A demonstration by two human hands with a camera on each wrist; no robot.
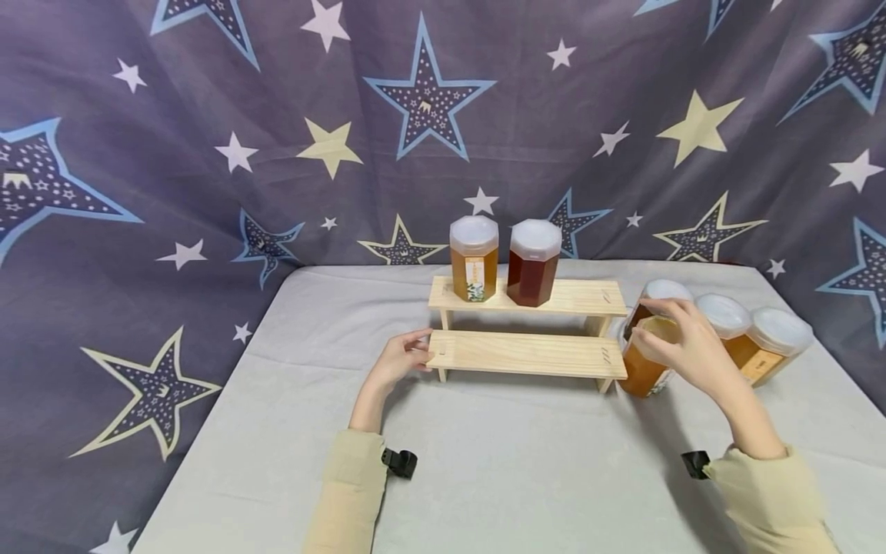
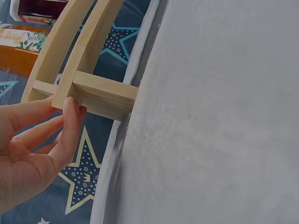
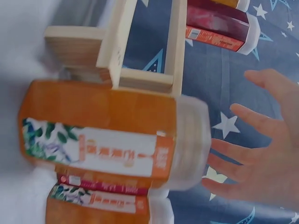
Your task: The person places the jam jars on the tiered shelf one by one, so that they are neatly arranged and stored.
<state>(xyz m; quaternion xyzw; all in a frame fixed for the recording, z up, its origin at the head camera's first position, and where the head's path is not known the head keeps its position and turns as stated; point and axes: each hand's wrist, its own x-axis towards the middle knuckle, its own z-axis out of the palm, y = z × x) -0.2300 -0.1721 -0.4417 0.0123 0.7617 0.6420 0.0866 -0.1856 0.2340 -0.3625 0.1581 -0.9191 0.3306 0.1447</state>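
A two-tier wooden stand [image 1: 519, 354] sits on the cloth-covered table. My left hand [image 1: 398, 358] pinches the left end of its lower board, as the left wrist view also shows. Just right of the stand is a jar of amber honey [image 1: 644, 373] with a printed label and a white lid [image 3: 192, 142]. My right hand [image 1: 695, 350] hovers over that jar with its fingers spread; in the right wrist view they are apart from the lid or barely at its edge. Two more jars, one amber [image 1: 474, 269] and one dark red [image 1: 533, 273], stand on the upper board.
Behind the right hand are a dark jar [image 1: 666, 289] and two further lidded jars [image 1: 722, 314] [image 1: 778, 331], partly covered by the hand. A star-patterned curtain [image 1: 277, 115] hangs behind and beside the grey-white tablecloth [image 1: 519, 462].
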